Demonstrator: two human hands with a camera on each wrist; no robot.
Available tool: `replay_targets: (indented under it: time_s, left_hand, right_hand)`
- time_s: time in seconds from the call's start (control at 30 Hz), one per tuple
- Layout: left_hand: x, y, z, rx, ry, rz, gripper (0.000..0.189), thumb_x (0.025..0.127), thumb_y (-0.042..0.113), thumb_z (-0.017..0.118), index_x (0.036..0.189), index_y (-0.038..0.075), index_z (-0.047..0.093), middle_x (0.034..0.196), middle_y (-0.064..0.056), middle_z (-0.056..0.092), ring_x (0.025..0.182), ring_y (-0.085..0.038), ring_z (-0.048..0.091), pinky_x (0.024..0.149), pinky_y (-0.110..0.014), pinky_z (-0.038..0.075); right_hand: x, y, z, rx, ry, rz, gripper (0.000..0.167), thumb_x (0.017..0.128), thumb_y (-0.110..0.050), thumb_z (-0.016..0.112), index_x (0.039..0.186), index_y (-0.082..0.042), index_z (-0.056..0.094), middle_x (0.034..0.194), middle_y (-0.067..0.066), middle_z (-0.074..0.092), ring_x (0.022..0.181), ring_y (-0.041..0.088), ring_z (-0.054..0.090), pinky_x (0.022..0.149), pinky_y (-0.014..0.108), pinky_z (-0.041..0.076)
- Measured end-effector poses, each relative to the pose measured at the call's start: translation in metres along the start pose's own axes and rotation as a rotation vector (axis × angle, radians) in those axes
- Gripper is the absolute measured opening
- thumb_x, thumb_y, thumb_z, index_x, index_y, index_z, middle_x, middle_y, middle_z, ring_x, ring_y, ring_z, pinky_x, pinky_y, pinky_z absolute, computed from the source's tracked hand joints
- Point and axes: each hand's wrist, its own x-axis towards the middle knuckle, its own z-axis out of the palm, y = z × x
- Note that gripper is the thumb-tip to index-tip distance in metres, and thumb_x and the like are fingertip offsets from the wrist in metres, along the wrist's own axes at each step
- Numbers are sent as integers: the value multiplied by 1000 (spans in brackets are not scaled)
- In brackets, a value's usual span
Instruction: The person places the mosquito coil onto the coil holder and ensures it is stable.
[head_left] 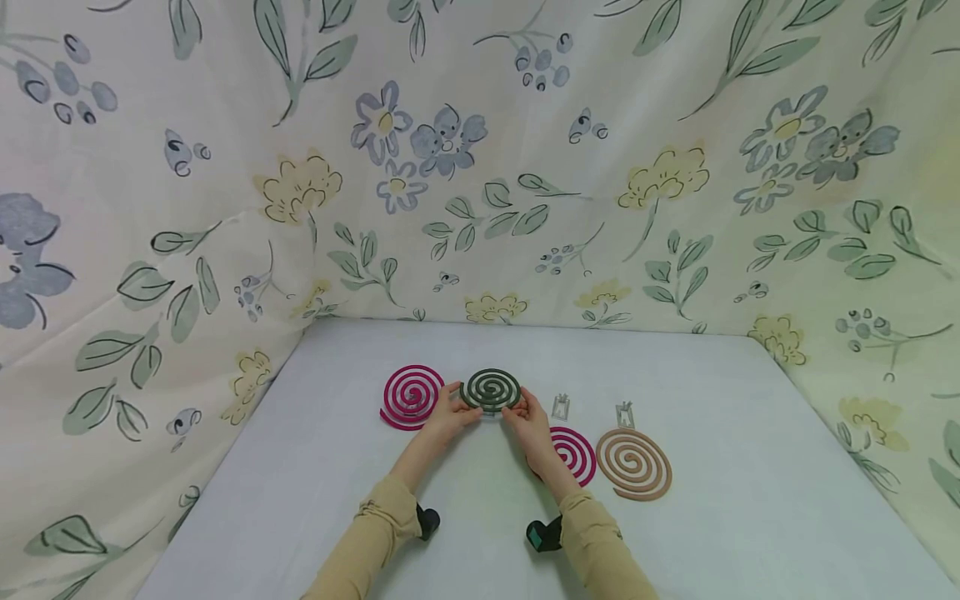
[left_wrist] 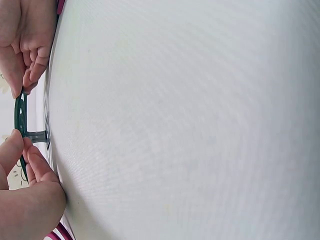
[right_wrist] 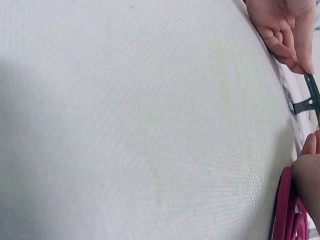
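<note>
A dark green mosquito coil [head_left: 490, 390] lies roughly level over a small metal stand [left_wrist: 37, 136], whose upright meets its underside. My left hand [head_left: 450, 414] pinches the coil's left edge between thumb and fingers. On the opposite edge, my right hand [head_left: 529, 423] pinches it the same way. In the left wrist view the coil [left_wrist: 20, 117] appears edge-on between both hands, raised above the table. A magenta coil [head_left: 412, 398] is just beyond the left hand, and another magenta coil [head_left: 576, 457] is partly hidden under the right wrist.
A tan coil [head_left: 633, 464] lies on the white table [head_left: 750, 433] to the right. Two flat metal stands, one stand [head_left: 561, 407] right of the hands and a second stand [head_left: 625, 414] above the tan coil, lie nearby. A floral cloth [head_left: 495, 250] hangs behind.
</note>
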Motion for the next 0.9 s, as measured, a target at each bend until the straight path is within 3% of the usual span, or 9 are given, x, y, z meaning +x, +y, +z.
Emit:
replay_targets:
  time_s: [0.43, 0.73, 0.9]
  left_hand:
    - [-1, 2, -1, -3, -21, 5, 76, 85, -6, 62, 143, -7, 13, 79, 0, 60, 72, -3, 52, 68, -16, 43]
    - [-20, 24, 1, -20, -46, -3, 72, 86, -8, 59, 142, -10, 13, 81, -4, 59, 73, -4, 52, 69, -16, 44]
    - [-7, 8, -1, 0, -26, -8, 74, 86, -5, 61, 143, -7, 14, 85, -6, 61, 73, -4, 52, 69, -16, 45]
  right_hand:
    - [1, 1, -1, 6, 14, 17, 62, 87, 1, 60, 141, 10, 31, 95, 6, 47, 79, 6, 45, 65, 11, 39]
    - [0, 1, 0, 1, 15, 24, 61, 88, 1, 60, 141, 10, 31, 95, 6, 47, 79, 6, 45, 64, 11, 39]
    - [-14, -23, -1, 7, -17, 14, 60, 89, 2, 57, 140, 15, 28, 98, 15, 47, 81, 8, 44, 65, 11, 39]
